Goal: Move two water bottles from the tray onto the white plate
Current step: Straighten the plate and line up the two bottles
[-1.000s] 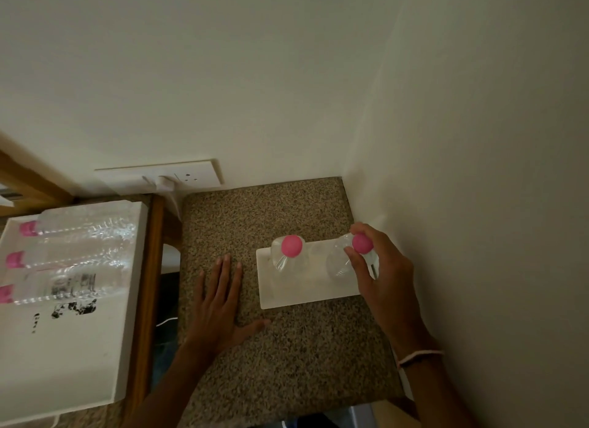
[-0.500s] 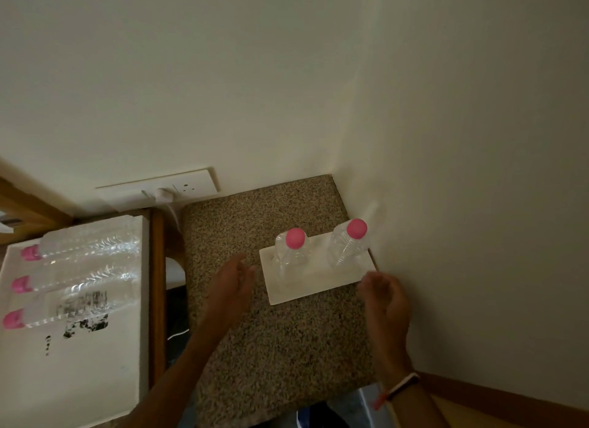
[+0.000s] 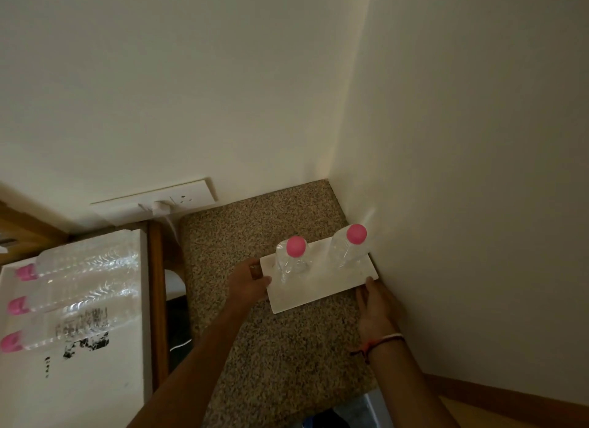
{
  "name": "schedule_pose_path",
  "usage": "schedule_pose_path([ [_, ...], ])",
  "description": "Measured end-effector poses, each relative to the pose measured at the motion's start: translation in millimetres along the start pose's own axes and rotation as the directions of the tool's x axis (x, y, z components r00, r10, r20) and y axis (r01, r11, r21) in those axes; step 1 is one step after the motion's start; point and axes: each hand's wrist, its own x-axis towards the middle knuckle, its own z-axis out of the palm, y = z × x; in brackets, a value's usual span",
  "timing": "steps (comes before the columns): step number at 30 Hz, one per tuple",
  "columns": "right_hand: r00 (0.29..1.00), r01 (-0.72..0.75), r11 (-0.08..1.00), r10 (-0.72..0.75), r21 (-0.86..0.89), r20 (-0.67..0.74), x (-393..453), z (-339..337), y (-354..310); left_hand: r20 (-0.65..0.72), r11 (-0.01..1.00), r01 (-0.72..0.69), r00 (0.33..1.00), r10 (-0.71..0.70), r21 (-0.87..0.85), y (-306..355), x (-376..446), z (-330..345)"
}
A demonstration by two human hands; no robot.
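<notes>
Both water bottles (image 3: 291, 258) are stood upright on the white plate (image 3: 322, 287), which is gripped at its ends by the left hand (image 3: 247, 282) and right hand (image 3: 374, 303); a jerk could topple them.

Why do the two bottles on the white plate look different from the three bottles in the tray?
The two bottles on the white plate, one and another, stand upright; the three tray bottles lie flat. The plate's bottles stand apart; the tray's lie side by side. All are clear, with pink caps.
</notes>
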Motion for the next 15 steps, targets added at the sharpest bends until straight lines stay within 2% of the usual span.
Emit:
schedule_pose_path([
  [6,0.998,0.009,0.999,-0.012,-0.052,-0.061,10,2,3,-0.01,0.999,0.009,1.0,-0.008,0.038,3,0,-6],
  [9,0.998,-0.007,0.996,0.001,-0.087,-0.067,8,0,2,0.027,1.0,0.014,1.0,-0.014,0.017,2,0,-12],
  [15,0.998,-0.002,0.966,0.019,-0.258,0.064,6,1,-3,-0.001,0.998,0.011,1.0,-0.011,0.057,-2,-3,-30],
])
